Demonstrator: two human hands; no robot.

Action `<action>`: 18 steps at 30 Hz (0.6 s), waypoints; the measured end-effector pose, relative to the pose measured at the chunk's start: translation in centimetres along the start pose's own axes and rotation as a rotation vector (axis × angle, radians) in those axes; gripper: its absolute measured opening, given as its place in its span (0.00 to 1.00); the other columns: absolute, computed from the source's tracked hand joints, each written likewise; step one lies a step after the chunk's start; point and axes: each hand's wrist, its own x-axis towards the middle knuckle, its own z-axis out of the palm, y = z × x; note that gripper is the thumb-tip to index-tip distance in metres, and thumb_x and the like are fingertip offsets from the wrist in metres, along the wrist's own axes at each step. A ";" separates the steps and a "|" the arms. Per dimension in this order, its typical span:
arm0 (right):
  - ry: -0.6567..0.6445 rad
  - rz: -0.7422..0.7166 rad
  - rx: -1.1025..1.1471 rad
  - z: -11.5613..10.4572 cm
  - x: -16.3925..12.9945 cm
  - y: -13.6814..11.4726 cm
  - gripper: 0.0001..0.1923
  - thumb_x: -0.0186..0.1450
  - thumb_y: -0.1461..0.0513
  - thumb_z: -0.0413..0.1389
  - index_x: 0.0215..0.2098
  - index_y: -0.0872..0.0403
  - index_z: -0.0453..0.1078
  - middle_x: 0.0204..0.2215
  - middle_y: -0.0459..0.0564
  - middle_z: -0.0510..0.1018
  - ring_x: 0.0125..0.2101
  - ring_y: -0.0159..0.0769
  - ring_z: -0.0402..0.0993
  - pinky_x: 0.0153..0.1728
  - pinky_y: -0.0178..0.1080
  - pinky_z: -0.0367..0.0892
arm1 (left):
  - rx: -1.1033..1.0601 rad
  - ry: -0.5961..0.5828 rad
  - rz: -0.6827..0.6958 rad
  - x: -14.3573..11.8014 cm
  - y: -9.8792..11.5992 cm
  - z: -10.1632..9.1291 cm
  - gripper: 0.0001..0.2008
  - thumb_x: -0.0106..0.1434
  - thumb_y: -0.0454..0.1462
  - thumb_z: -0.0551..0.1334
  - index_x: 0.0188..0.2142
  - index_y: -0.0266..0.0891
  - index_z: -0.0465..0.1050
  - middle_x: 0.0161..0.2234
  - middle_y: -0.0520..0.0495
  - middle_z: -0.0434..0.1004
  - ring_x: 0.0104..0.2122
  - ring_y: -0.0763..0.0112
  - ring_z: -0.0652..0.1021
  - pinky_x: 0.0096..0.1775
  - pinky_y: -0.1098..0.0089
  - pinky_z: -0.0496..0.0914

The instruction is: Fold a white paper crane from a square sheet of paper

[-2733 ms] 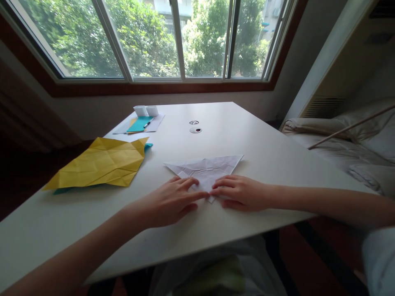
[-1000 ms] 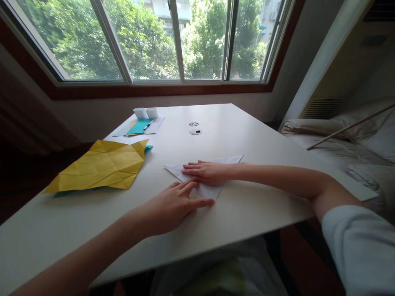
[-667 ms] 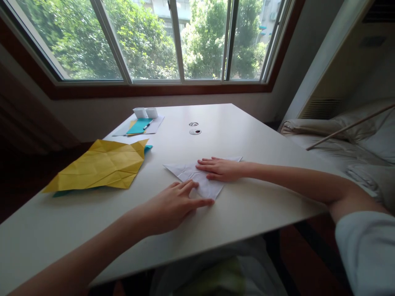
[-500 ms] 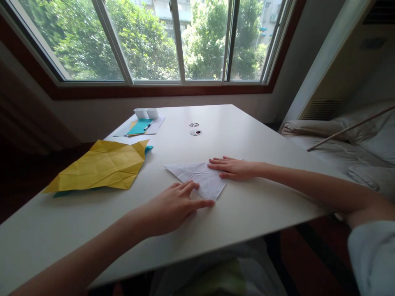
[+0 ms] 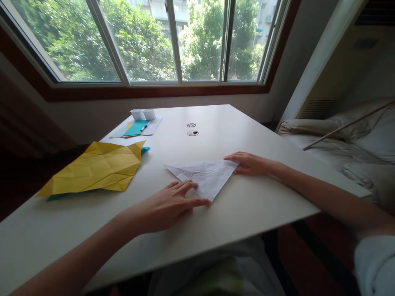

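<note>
A white sheet of paper [image 5: 206, 174], folded to a triangle with faint creases, lies on the table, one point toward me. My left hand [image 5: 175, 201] rests on its near left side, fingers spread, index finger and thumb pressing near the closest point. At the paper's right corner is my right hand [image 5: 251, 163]. Its fingers reach over the far edge, and its thumb lies apart at the near edge. That corner is partly hidden beneath the hand.
A creased yellow paper [image 5: 95, 168] lies to the left over a teal sheet [image 5: 145, 150]. Farther back are a teal paper pad [image 5: 136, 127], a pen [image 5: 145, 126] and two small white containers [image 5: 142, 114]. Round inserts [image 5: 193, 132] sit in the white tabletop [image 5: 234, 135].
My right hand has slid rightward across the white paper to its right corner, uncovering more of the sheet. My left hand stays in place on the paper. The view has shifted slightly.
</note>
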 end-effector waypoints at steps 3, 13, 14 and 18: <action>0.085 -0.065 -0.006 -0.1 0.0 -0.6 0.27 0.61 0.53 0.54 0.57 0.54 0.60 0.52 0.56 0.70 0.51 0.39 0.65 0.51 0.44 0.62 | -0.010 -0.007 0.003 0.2 -0.2 0.0 0.24 0.66 0.35 0.49 0.60 0.58 0.52 0.57 0.46 0.59 0.53 0.59 0.66 0.52 0.59 0.61; 0.264 0.060 0.019 0.3 -0.1 -2.4 0.13 0.65 0.57 0.48 0.40 0.53 0.72 0.33 0.50 0.79 0.33 0.34 0.73 0.37 0.36 0.66 | -0.022 0.227 -0.107 1.1 -1.1 -0.1 0.20 0.68 0.36 0.46 0.59 0.47 0.54 0.55 0.43 0.63 0.51 0.62 0.68 0.51 0.61 0.64; 0.298 0.120 0.050 0.3 0.0 -2.4 0.14 0.64 0.55 0.49 0.41 0.53 0.71 0.32 0.49 0.78 0.31 0.33 0.73 0.34 0.35 0.66 | -0.004 0.283 -0.129 1.1 -1.2 -0.2 0.21 0.68 0.37 0.46 0.60 0.46 0.52 0.56 0.42 0.61 0.52 0.61 0.66 0.52 0.60 0.63; 0.397 0.309 0.191 0.7 0.1 -2.0 0.18 0.62 0.52 0.51 0.43 0.54 0.69 0.24 0.45 0.75 0.23 0.29 0.68 0.25 0.32 0.63 | 0.054 0.470 -0.214 1.1 -1.7 -0.4 0.25 0.67 0.40 0.48 0.62 0.42 0.44 0.58 0.39 0.56 0.56 0.58 0.62 0.54 0.55 0.61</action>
